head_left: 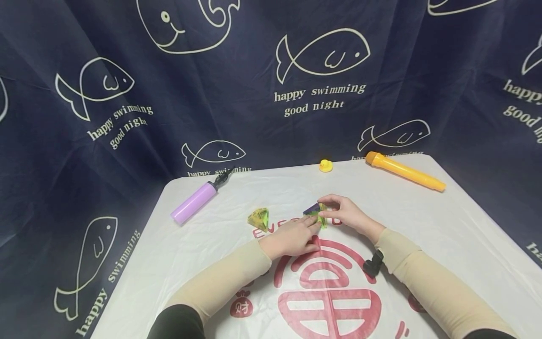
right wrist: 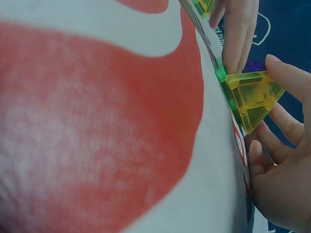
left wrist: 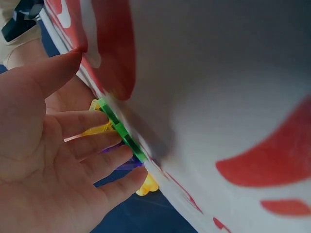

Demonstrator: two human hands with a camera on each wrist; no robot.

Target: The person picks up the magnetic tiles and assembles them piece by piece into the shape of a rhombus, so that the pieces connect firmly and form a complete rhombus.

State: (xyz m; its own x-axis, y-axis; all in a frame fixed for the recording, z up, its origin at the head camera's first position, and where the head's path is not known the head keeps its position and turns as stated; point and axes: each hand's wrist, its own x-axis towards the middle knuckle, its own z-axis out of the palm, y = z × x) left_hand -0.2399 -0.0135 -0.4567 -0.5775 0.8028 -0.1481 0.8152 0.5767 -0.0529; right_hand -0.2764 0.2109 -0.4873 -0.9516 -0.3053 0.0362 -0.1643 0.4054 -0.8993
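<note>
Near the middle of the table, two hands work at a small group of translucent magnetic tiles. My right hand [head_left: 348,213] pinches a yellow triangular tile [right wrist: 255,99] that stands up at the group's right side. A green tile [left wrist: 121,128] lies flat on the cloth beneath it, touched by the nearly straight fingers of my left hand [head_left: 294,238]. Behind the left fingertips tilts a purple tile [head_left: 312,209], partly hidden. To the left, apart from both hands, sits another yellow and green tile piece [head_left: 259,219].
A purple hand pump [head_left: 195,203] lies at the table's back left. Along the far edge are a yellow rubber duck [head_left: 325,165] and an orange microphone-shaped stick [head_left: 404,171]. The white cloth [head_left: 203,254] has red print, and a dark fish-patterned curtain [head_left: 262,108] hangs behind.
</note>
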